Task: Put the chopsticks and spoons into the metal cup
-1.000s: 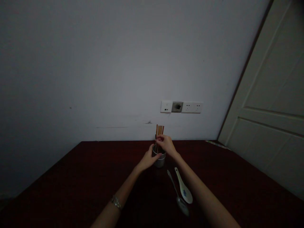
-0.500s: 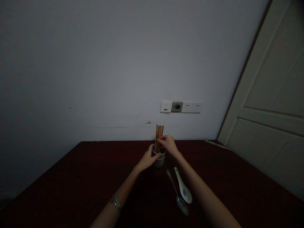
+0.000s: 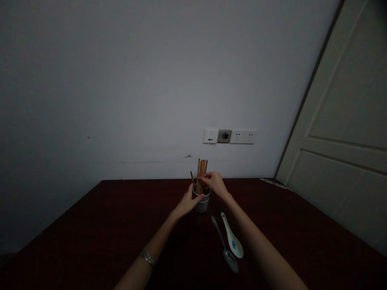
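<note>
A grey cylindrical holder (image 3: 202,206) stands upright near the back of the dark red table. Several wooden chopsticks (image 3: 202,167) rise from it, and a thin dark handle (image 3: 192,176) leans out at its left side. My left hand (image 3: 188,202) is wrapped round the left and front of the holder, thumb along the near rim. My right hand (image 3: 213,181) pinches at the chopsticks above the rim. Nearer to me, a white ceramic spoon (image 3: 234,243) with a blue mark lies beside a metal spoon (image 3: 230,261), left of my right forearm.
Behind the table (image 3: 75,225) rises a pale wall with sockets (image 3: 242,137) right of the holder. A panelled door (image 3: 341,173) stands at the right. A flat, pale strip (image 3: 274,183) lies at the table's back right edge.
The thin dark handle now shows at the holder's left side, where none was visible before. The chopsticks have shifted slightly among themselves. Both hands keep nearly the same place.
</note>
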{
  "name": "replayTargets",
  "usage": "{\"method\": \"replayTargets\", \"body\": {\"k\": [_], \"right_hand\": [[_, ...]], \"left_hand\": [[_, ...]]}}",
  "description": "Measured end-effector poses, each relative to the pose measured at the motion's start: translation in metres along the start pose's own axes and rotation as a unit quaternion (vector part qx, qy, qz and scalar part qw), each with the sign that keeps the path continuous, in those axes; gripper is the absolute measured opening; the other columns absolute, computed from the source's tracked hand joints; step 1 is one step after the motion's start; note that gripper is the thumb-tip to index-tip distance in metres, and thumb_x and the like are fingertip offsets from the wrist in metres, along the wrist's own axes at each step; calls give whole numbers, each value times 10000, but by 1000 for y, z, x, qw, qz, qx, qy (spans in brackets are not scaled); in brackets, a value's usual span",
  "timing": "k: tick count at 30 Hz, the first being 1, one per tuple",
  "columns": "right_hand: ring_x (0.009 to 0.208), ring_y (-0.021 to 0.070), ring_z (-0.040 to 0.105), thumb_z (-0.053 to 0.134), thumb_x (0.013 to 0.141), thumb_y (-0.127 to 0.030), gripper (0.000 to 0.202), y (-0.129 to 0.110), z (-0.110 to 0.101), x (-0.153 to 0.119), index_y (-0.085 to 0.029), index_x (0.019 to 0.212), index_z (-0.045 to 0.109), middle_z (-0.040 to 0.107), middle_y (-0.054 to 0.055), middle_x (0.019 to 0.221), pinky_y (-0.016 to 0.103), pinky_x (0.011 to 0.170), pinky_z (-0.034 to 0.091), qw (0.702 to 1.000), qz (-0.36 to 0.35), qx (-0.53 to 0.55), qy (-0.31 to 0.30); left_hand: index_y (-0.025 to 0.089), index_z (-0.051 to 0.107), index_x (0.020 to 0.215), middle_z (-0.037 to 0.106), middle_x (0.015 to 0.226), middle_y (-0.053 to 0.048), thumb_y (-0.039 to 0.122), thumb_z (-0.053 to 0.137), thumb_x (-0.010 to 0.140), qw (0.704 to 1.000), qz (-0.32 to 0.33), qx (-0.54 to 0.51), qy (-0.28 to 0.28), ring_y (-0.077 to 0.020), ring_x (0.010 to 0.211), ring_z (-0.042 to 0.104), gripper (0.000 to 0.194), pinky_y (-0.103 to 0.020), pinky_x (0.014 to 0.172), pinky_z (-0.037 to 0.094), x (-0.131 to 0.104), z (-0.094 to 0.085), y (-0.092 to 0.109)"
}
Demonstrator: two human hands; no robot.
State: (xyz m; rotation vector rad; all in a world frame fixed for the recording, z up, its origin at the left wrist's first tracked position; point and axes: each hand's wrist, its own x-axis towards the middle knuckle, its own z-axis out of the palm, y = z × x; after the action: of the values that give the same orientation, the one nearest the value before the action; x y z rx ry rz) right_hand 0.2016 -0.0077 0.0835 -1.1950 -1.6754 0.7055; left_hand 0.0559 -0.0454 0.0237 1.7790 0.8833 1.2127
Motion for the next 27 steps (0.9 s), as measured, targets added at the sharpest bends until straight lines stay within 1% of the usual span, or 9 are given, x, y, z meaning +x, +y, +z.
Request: {"method": "replayTargets", "body": {"k": [4,8,11,14,18,21,24,26,27], "right_hand": [[448,131,585,605,683,-350,238,0,-9,-3,-120,655,655,647,39,537,197,390,450,1000,-8,-2,12],[470,140,595,578,711,-375,269,4,-22,-10,-123,669,662,652,50,549,206,418,457,999,-20,-4,42],[491,154,603,585,703,-419,312,10,-33,-19,-117,693,662,654,63,568,218,420,467,997,-5,24,70],[512,164,611,614,671,-454,353,18,-45,-32,-107,707,663,657,76,587,227,426,479,994,18,55,93],[540,168,615,626,661,-463,371,28,-60,-50,-100,727,664,660,89,613,229,436,484,990,41,80,106],[554,170,620,628,664,-462,371,43,-70,-61,-101,741,665,663,94,629,229,445,487,989,56,77,109],[546,168,622,640,648,-467,379,66,-78,-69,-102,743,668,667,96,634,231,441,487,987,77,82,116],[532,166,619,652,631,-470,381,86,-82,-74,-103,733,667,666,96,630,235,432,486,983,96,100,121],[524,166,617,659,620,-470,381,96,-83,-76,-104,725,665,664,95,622,237,426,486,980,107,111,125]], "left_hand": [[181,376,1248,495,1261,-100,362,565,781,1000,3,1,-2,-208,1145,473,536,-373,1001,323,-1,0,3],[171,369,1255,483,1270,-114,377,561,782,1000,7,-4,1,-214,1157,461,551,-383,1011,309,-1,1,2],[166,342,1274,455,1296,-130,398,572,769,1000,-13,-1,14,-229,1185,434,601,-401,1026,283,0,1,-4],[156,293,1305,403,1337,-150,426,588,749,999,-41,5,29,-246,1233,377,685,-414,1047,244,1,2,-11],[134,220,1340,349,1369,-170,465,579,744,998,-56,7,34,-244,1259,339,770,-401,1058,225,1,2,-17],[130,190,1349,354,1364,-177,484,556,756,998,-53,-3,32,-236,1250,352,782,-394,1057,229,2,2,-17],[136,161,1360,382,1342,-185,506,519,774,998,-60,-25,27,-230,1224,390,780,-389,1037,261,4,-3,-16],[141,147,1365,370,1346,-196,526,493,781,995,-84,-26,41,-233,1216,400,780,-384,1016,289,7,-10,-12],[146,152,1365,356,1353,-199,533,480,785,994,-93,-19,56,-235,1216,400,770,-381,1008,299,9,-14,-9]]}}
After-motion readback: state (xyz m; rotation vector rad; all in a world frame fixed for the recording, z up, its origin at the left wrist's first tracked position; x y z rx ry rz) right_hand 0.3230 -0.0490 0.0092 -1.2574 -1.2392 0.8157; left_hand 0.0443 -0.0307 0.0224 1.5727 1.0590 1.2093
